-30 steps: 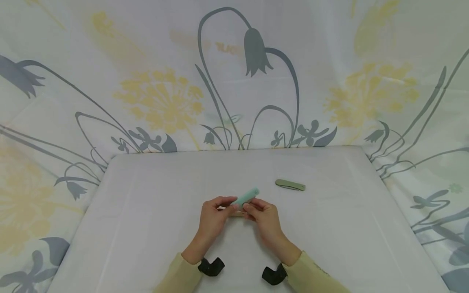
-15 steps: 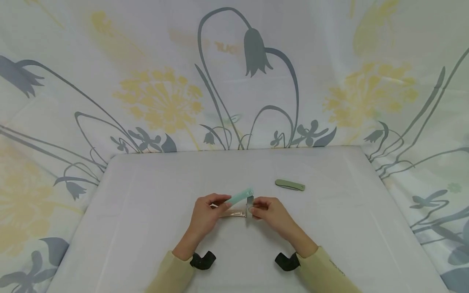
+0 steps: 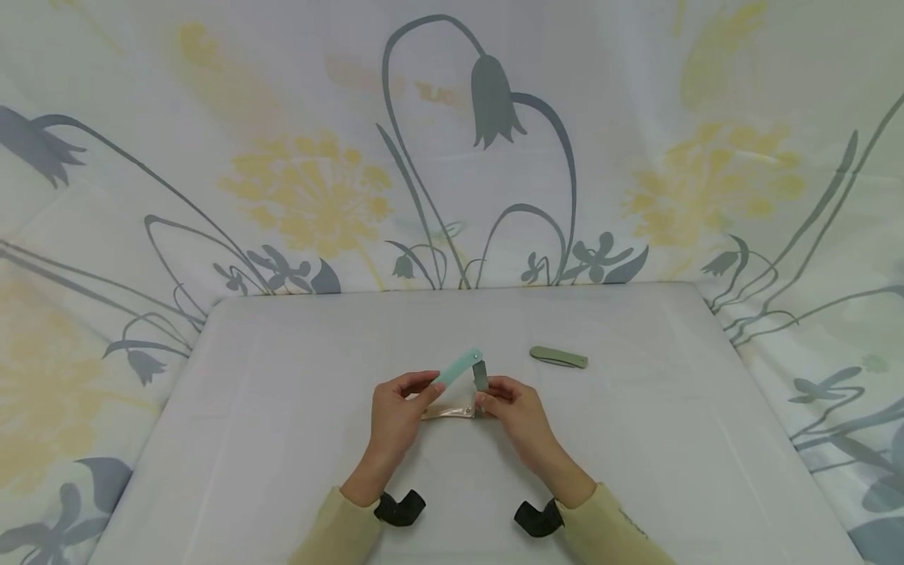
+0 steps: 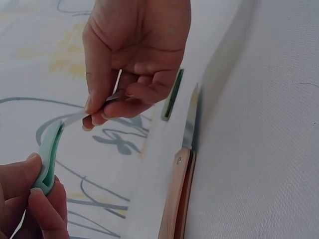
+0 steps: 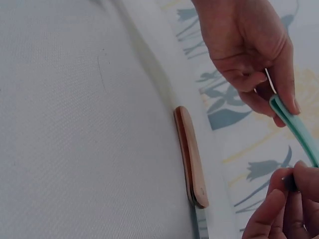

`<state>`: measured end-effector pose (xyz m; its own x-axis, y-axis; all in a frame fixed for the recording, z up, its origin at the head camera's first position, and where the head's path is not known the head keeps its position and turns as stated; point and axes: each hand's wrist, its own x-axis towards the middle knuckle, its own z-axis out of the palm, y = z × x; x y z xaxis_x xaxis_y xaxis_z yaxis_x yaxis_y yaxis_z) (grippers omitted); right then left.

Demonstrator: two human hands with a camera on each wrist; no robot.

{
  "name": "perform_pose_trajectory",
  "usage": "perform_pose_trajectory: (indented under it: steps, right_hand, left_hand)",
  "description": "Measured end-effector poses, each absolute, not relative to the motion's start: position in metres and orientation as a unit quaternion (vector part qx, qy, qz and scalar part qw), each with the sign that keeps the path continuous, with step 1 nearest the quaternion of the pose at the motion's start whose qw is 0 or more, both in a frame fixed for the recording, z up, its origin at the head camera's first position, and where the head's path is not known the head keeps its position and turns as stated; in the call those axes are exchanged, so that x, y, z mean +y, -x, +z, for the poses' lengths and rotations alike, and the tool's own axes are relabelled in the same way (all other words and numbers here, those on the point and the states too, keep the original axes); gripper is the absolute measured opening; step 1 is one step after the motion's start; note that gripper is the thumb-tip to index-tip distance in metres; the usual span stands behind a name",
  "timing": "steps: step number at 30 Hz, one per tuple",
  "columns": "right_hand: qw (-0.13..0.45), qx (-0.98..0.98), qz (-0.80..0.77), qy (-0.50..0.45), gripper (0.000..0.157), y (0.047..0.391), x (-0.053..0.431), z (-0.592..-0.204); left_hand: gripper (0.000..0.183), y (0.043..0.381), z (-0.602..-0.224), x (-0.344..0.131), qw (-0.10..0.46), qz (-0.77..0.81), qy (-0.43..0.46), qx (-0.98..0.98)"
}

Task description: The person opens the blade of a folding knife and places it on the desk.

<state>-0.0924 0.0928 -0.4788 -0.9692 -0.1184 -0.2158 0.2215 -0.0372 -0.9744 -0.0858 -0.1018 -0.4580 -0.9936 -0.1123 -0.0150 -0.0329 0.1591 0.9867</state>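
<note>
My left hand (image 3: 398, 412) holds the mint-green handle of a folding knife (image 3: 457, 366) between thumb and fingers. Its blade (image 3: 480, 377) stands out at a sharp bend from the handle, pinched by my right hand (image 3: 519, 408). In the left wrist view the mint handle (image 4: 47, 154) shows its slot, and the right fingers cover most of the blade. Below the hands on the table lies a second folding knife (image 3: 448, 412) with a tan handle. The left wrist view shows that knife's blade (image 4: 192, 117) folded out straight.
An olive-green folding knife (image 3: 559, 357), folded up, lies farther back to the right on the white table (image 3: 636, 439). Flower-patterned cloth (image 3: 452, 173) rises behind the table and along both sides. Black wrist mounts (image 3: 400, 508) sit by the sleeves.
The mint knife's blade has swung out of its handle, pulled by my right hand. Both hands have drawn apart somewhat, then slightly closer, uncovering the tan knife. The olive-green knife stays put.
</note>
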Motion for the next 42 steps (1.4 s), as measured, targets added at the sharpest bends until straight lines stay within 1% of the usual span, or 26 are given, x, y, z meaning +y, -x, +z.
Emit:
perform_pose_trajectory:
  steps: [3, 6, 11, 15, 20, 24, 27, 33, 42]
  right_hand:
    - [0.105, 0.696, -0.709, -0.044, 0.026, 0.092, 0.094, -0.478]
    - [0.095, 0.704, -0.703, -0.034, 0.030, 0.092, 0.094, -0.478]
    - [0.066, 0.732, -0.678, -0.005, 0.038, 0.090, 0.097, -0.479]
    - [0.049, 0.756, -0.653, 0.007, 0.034, 0.088, 0.103, -0.478]
    - [0.031, 0.795, -0.604, 0.046, 0.030, 0.090, 0.112, -0.478]
    - [0.007, 0.830, -0.547, 0.112, 0.030, 0.094, 0.121, -0.477]
    - [0.001, 0.843, -0.512, 0.163, 0.030, 0.098, 0.128, -0.474]
    - [0.037, 0.855, -0.468, 0.219, 0.028, 0.105, 0.142, -0.467]
    - [0.094, 0.843, -0.459, 0.263, 0.033, 0.111, 0.151, -0.467]
  left_hand:
    - [0.016, 0.082, -0.445, -0.100, 0.036, -0.634, -0.034, -0.772]
    - [0.018, 0.077, -0.430, -0.098, 0.039, -0.618, -0.021, -0.785]
    - [0.020, 0.077, -0.428, -0.103, 0.038, -0.592, -0.006, -0.805]
    - [0.021, 0.077, -0.427, -0.110, 0.030, -0.578, 0.016, -0.815]
    - [0.023, 0.079, -0.433, -0.119, 0.018, -0.562, 0.071, -0.824]
    - [0.023, 0.085, -0.451, -0.129, 0.016, -0.547, 0.107, -0.830]
    - [0.022, 0.090, -0.462, -0.137, 0.010, -0.530, 0.130, -0.838]
    - [0.022, 0.093, -0.462, -0.144, -0.012, -0.497, 0.172, -0.851]
    - [0.023, 0.094, -0.456, -0.145, -0.042, -0.445, 0.217, -0.868]
